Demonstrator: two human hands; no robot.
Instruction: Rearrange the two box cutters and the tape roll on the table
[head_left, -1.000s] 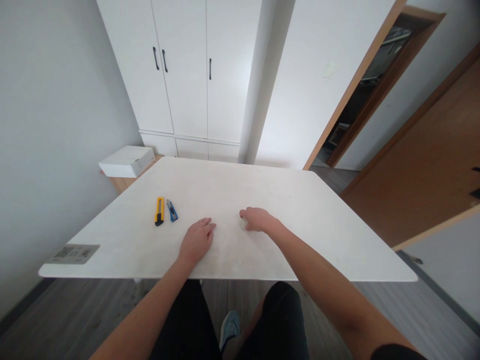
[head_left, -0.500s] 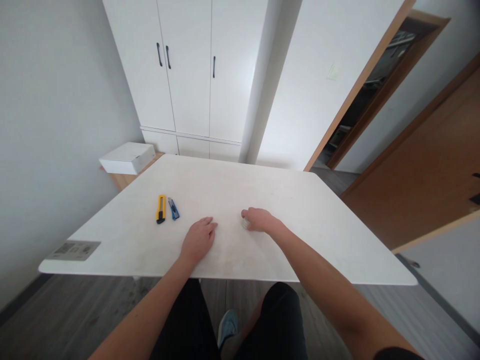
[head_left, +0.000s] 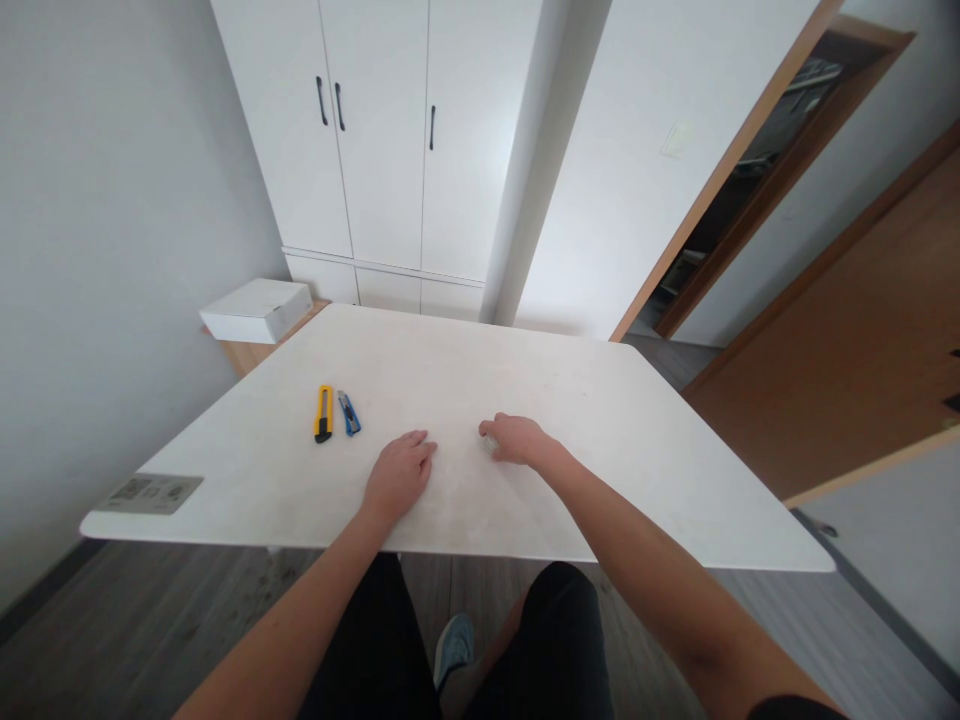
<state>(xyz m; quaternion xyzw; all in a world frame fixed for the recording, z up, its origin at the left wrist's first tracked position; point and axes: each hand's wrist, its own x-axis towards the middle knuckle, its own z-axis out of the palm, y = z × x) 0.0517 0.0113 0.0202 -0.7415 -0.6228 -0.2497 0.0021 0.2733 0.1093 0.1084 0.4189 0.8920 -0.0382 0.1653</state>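
My left hand (head_left: 399,474) lies flat on the white table (head_left: 465,370), fingers stretched out and holding nothing. To its right, my right hand (head_left: 514,439) is closed round a small whitish object (head_left: 490,444), which is low at the tabletop. Only a pale edge of that object shows between the fingers, too little to tell its kind. Left of my left hand lie two utility knives, apart from each other: a yellow and black one (head_left: 324,413) and a shorter blue one (head_left: 349,412). Neither hand touches them.
A grey printed label (head_left: 154,494) sits at the table's near left corner. Beyond the far left corner, a white box (head_left: 256,310) rests on a wooden surface. A white wardrobe (head_left: 382,150) stands behind the table, with a brown door (head_left: 840,330) to the right.
The view has tilted slightly. My right hand has shifted a touch to the left, and less of the whitish object shows in its fingers. My left hand stays in place.
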